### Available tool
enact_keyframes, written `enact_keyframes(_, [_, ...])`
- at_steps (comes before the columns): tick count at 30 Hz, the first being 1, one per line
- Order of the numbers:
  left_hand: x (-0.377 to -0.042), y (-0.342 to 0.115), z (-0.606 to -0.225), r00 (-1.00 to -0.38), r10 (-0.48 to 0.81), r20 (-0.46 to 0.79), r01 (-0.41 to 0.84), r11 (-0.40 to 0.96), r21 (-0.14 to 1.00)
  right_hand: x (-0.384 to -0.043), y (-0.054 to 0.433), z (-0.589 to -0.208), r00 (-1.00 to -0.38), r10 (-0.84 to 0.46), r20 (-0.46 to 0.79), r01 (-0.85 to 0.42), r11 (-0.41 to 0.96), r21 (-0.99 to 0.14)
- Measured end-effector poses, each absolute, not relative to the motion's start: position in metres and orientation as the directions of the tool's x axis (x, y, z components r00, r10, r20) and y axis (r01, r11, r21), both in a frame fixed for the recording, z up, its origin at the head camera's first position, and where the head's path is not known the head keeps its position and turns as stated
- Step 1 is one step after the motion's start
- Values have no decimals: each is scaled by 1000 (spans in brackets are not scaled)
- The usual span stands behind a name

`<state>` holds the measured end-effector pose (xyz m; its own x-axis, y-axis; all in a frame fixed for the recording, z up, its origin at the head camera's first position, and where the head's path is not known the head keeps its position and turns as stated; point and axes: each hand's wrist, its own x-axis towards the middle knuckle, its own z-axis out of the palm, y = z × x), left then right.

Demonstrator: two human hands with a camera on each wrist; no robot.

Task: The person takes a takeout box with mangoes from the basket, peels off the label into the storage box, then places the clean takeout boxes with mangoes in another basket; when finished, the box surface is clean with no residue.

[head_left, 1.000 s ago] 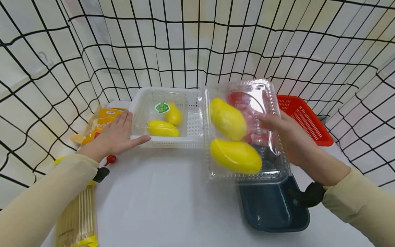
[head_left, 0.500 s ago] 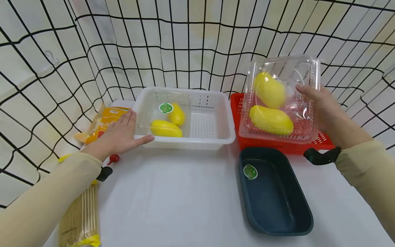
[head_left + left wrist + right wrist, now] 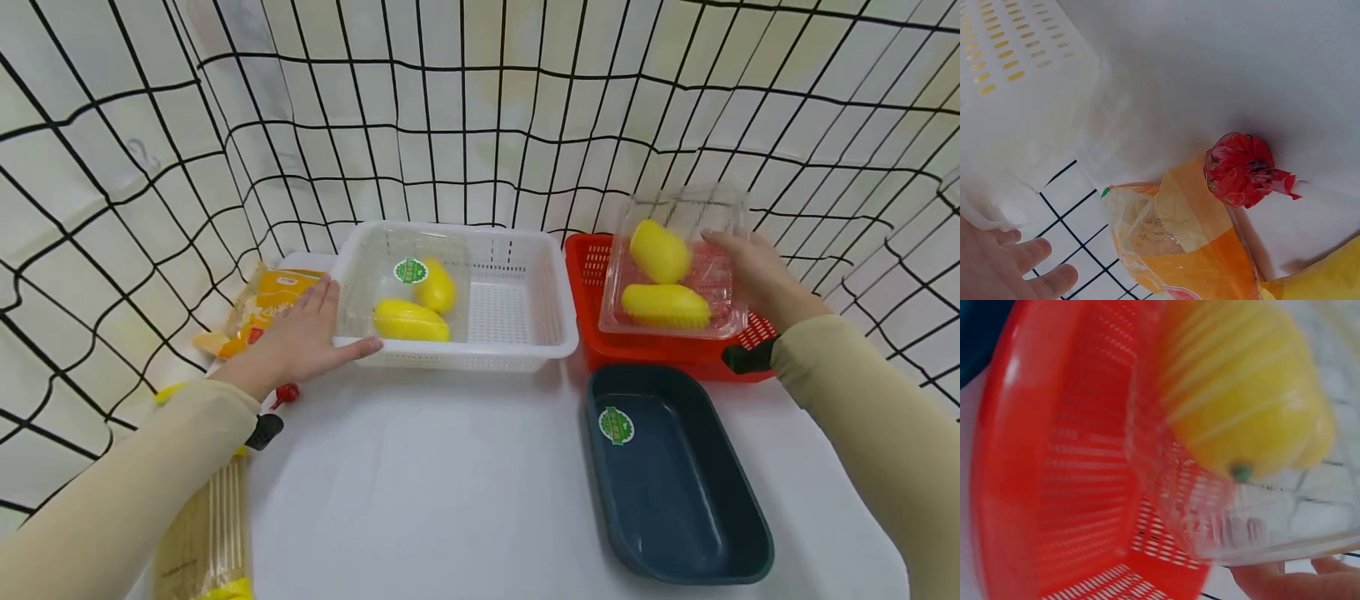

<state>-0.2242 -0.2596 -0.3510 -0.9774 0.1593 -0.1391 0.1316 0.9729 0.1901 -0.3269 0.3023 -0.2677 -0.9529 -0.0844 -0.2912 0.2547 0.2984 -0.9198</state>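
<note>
In the head view my right hand [image 3: 761, 275] grips the right side of a clear plastic clamshell box [image 3: 720, 304]. Two yellow mango-like fruits [image 3: 665, 306] lie in it. The box is tilted over the red basket [image 3: 577, 283]; the right wrist view shows its edge inside the basket's wall, but whether it touches the bottom cannot be told. My left hand [image 3: 303, 337] has its fingers straight and rests against the left end of the white basket [image 3: 525, 337]. Inside that basket sits another clear box [image 3: 360, 283] with two yellow fruits [image 3: 412, 321] and a green sticker.
A dark blue tray [image 3: 675, 492] with a green sticker stands in front of the red basket. At the left lie an orange bag [image 3: 277, 292], a red-wrapped lollipop [image 3: 1239, 169] and a pack of noodle-like sticks [image 3: 206, 533]. Black wire mesh [image 3: 480, 133] encloses the back and sides.
My right hand has carried the clear box rightward from beside the white basket, then lowered it into or just over the red basket. My left hand has stayed at the white basket.
</note>
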Motion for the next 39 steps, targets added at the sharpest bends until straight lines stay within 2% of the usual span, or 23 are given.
enact_keyframes(4, [-223, -260, -353, -977, 164, -135, 137, 972, 191, -334, 303, -282, -918, -152, -366, 301, 335, -893])
enact_keyframes(12, [-224, -259, -354, -977, 162, -137, 133, 971, 201, -341, 304, -295, -884, -205, -421, 323, 383, -865])
enact_keyframes(21, [-225, -260, -352, -977, 164, -135, 136, 971, 195, -328, 301, -312, -902, -245, -355, 233, 416, -879])
enact_keyframes(29, [-225, -261, -355, -977, 161, -139, 132, 972, 193, -315, 296, -320, -910, -222, -350, 215, 468, -857])
enact_keyframes(34, [-225, -261, -356, -977, 163, -138, 135, 972, 193, -313, 299, -312, -915, -181, -361, 256, 431, -865])
enact_keyframes(39, [-225, -261, -356, -977, 166, -135, 138, 971, 193, -317, 311, -304, -868, -189, -460, 388, 322, -864])
